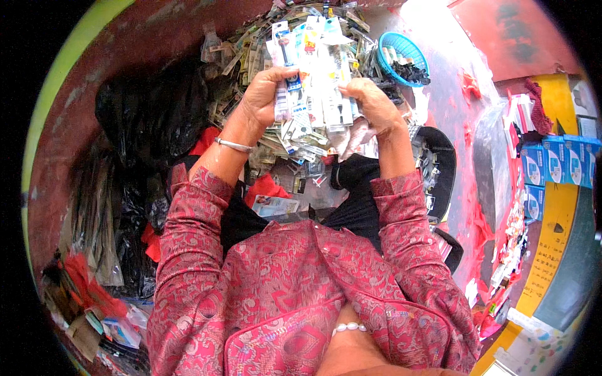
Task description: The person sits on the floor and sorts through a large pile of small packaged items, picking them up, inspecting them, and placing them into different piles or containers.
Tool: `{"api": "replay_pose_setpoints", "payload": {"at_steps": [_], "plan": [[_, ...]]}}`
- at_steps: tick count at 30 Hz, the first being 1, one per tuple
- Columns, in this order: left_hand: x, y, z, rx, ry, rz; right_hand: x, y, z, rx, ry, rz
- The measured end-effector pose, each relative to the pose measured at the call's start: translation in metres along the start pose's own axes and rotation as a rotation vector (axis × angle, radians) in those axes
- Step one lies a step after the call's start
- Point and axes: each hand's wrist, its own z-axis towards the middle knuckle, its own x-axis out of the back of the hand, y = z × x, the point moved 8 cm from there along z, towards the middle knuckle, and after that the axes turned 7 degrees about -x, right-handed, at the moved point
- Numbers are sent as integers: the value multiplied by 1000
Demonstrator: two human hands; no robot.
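Observation:
A fanned bundle of slim clear plastic packets (316,75), with white, blue and yellow print, is held up between both hands. Pen-like sticks show inside some of them, but their exact kind is unclear. My left hand (266,94) grips the bundle's left edge, thumb on top. Its right edge is pinched by my right hand (375,105), with the thumb on the front and the other fingers partly hidden. A crumpled pinkish cloth or wrapper (357,136) hangs beside my right fingers. Behind and below the bundle spreads a large heap of similar narrow packets (244,59).
A blue plastic basket (382,55) with small items stands right of the heap. Black plastic bags (147,106) lie at left. Along the right are blue-and-white boxes (555,160) and a clear plastic sheet (492,163). A black open container (444,169) sits beside my right forearm.

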Motion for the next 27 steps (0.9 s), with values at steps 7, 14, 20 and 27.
{"api": "replay_pose_setpoints", "payload": {"at_steps": [7, 14, 20, 27], "plan": [[-10, 5, 1, -165, 144, 181, 15, -4, 0, -478, 185, 596], [-13, -10, 3, -130, 64, 246, -47, -7, 13, -574, -107, 493], [-26, -12, -1, -159, 9, 105, -45, -15, 8, -677, -149, 566], [-6, -16, 0, -111, 136, 456, -61, 16, 5, -617, -341, 166]]}}
